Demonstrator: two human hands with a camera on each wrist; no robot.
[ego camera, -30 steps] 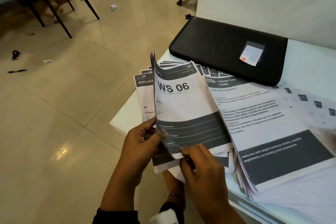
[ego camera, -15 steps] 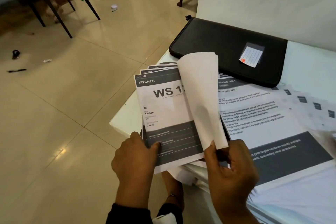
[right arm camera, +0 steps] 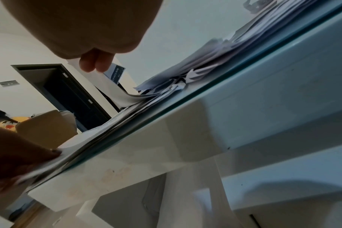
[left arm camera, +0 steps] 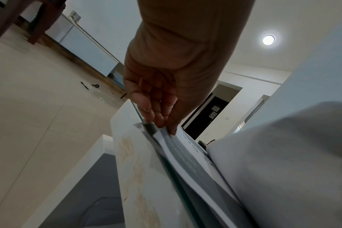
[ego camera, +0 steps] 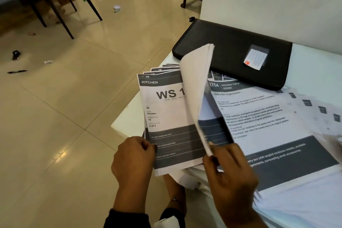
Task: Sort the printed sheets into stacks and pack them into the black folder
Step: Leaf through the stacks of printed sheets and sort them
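My left hand [ego camera: 133,155] curled, thumb on top, pinching the near edge of the kitchen stack [ego camera: 167,122] at the tabletop's [ego camera: 125,124] near left corner. My right hand [ego camera: 228,170] pinches the bottom edge of a few lifted sheets [ego camera: 196,87], blank backs showing, standing curled between the two piles. Top sheet reads "2B", "KITCHEN", "WS 1…", "12", "2 of 2". Beside it the larger pile [ego camera: 268,126] reads "2704", "DRESSING TABLE", "Jewelry Box Organization". Black folder [ego camera: 222,50] lies shut along the far edge, a small lined label [ego camera: 256,59] on its cover.
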